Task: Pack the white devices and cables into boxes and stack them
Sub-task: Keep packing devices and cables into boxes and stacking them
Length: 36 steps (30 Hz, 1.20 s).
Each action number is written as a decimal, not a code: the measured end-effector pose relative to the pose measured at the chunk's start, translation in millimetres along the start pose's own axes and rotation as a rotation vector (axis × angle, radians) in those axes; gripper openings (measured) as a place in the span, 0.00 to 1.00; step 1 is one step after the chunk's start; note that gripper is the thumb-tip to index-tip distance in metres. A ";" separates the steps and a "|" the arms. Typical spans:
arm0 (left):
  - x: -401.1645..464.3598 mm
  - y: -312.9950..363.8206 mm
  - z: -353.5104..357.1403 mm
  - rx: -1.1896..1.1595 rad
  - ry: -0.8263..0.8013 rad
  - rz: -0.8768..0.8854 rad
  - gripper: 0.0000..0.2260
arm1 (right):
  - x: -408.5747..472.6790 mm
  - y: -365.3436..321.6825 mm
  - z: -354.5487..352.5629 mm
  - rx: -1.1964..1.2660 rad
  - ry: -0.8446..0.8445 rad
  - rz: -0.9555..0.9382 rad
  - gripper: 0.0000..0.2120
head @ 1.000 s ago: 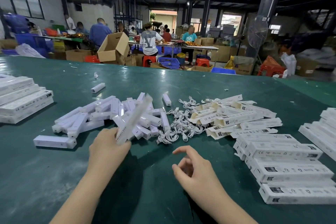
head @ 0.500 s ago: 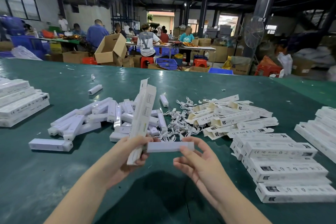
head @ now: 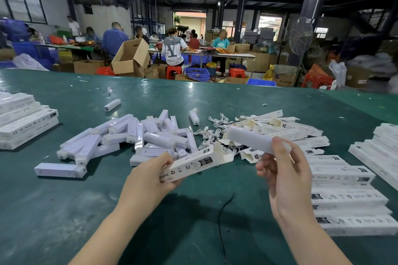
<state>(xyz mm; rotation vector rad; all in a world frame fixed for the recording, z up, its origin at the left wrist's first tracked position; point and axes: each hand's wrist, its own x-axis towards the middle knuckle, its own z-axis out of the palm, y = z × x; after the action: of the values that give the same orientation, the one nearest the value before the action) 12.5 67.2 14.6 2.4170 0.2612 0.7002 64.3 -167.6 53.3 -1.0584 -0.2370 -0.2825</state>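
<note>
Left hand (head: 148,175): fingers curled round the near end of an open white box (head: 195,162), held above the green table (head: 64,211), flap end toward the cable pile; printed marks face up. 
Right hand (head: 284,176): thumb and fingers gripping a white device (head: 251,141), raised above the table, its free end aimed toward the box's open end, not touching it.

Landmark: pile of loose white devices (head: 137,137), centre of the table.
- Single device (head: 60,170): near and left of the pile, lying flat, apart from it.
- Single device (head: 112,105): beyond the pile, well apart.
- Single device (head: 194,117): just right of the pile's far edge.
- White cables (head: 212,133): tangled heap touching the pile's right side.
- Flat unfolded boxes (head: 280,129): heap right of the cables, partly behind the right hand.
- Packed boxes (head: 344,198): stacked in rows, near and far right of the pile.
- Second stack of boxes (head: 379,146): at the right edge of view.
- Third stack of boxes (head: 23,122): well left of the pile.
- Black cord (head: 221,219): on the table nearer than the pile, between the two forearms.
- Seated workers, cardboard cartons (head: 131,56) and red stools (head: 172,71): beyond the table's far edge.
</note>
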 end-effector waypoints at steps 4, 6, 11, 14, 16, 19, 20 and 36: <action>0.2 -0.3 1.3 0.001 0.045 0.014 0.14 | -2.2 -2.3 -2.0 -0.149 -0.088 -0.125 0.07; 0.2 0.1 0.9 0.016 0.071 0.030 0.16 | -4.5 -0.7 -0.8 -0.228 -0.121 -0.161 0.07; 0.8 -0.6 -3.0 0.074 0.142 0.099 0.15 | -4.8 1.0 -1.3 -0.240 -0.078 -0.168 0.06; 1.8 -3.1 -5.7 0.089 0.157 0.137 0.16 | -3.3 -0.8 -2.6 -0.245 -0.074 -0.151 0.07; 2.1 -3.4 -6.3 0.093 0.155 0.136 0.15 | -4.4 -0.9 -2.3 -0.285 -0.093 -0.142 0.08; 2.8 -3.4 -7.1 0.102 0.143 0.127 0.14 | -6.5 0.0 -2.0 -0.356 -0.110 -0.145 0.10; 2.7 -3.3 -7.3 0.109 0.141 0.131 0.14 | -7.0 0.2 -1.8 -0.382 -0.116 -0.150 0.12; 1.6 0.7 -2.4 0.258 0.089 0.339 0.18 | -14.0 9.2 -0.8 -0.676 -0.391 0.039 0.17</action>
<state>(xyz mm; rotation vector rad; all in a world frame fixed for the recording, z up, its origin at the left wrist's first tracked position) 12.6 68.4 17.4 2.7133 -0.0287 0.9765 54.4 -162.5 40.8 -1.7881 -0.4907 -0.1138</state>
